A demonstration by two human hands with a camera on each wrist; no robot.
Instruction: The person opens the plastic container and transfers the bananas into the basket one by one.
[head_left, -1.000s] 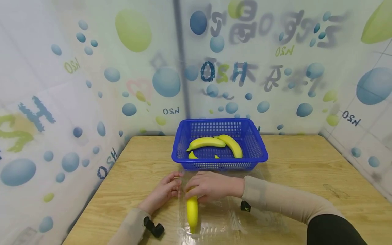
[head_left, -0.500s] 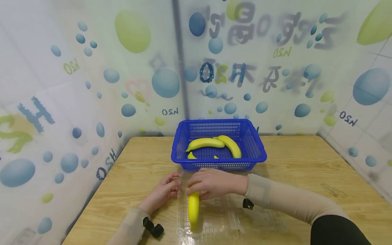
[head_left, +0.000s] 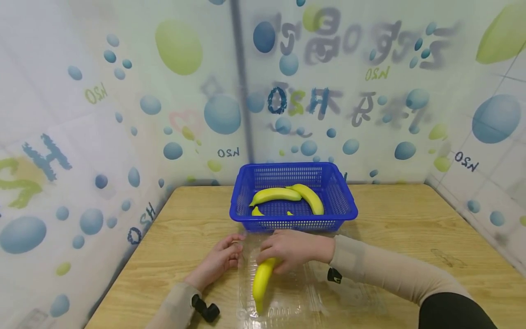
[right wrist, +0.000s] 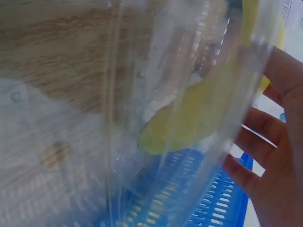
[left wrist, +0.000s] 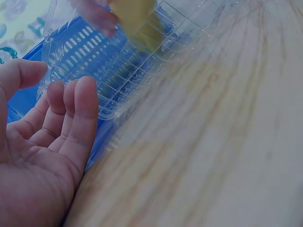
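Note:
My right hand (head_left: pixel 289 249) grips the upper end of a yellow banana (head_left: pixel 261 287) over the left part of a clear plastic box (head_left: pixel 289 299). The banana's lower end points toward the front of the box. Through the clear wall, the banana (right wrist: pixel 189 116) shows beside the right fingers in the right wrist view. At the box's back left corner, my left hand (head_left: pixel 216 260) lies palm inward, its fingers relaxed. In the left wrist view, the left fingertips (left wrist: pixel 85 94) are right at the clear box rim (left wrist: pixel 45 71).
Behind the box stands a blue perforated basket (head_left: pixel 293 218) with several bananas (head_left: pixel 277 195) in it, partly hidden by its front rim. The clear lid half (head_left: pixel 349 297) spreads to the right under my right forearm. A patterned curtain (head_left: pixel 197 91) closes off the wooden table (head_left: pixel 197 205) at the back.
My right hand has shifted slightly right with the banana's upper end, so the banana now slants instead of lying nearly straight. The left hand has stayed at the box corner.

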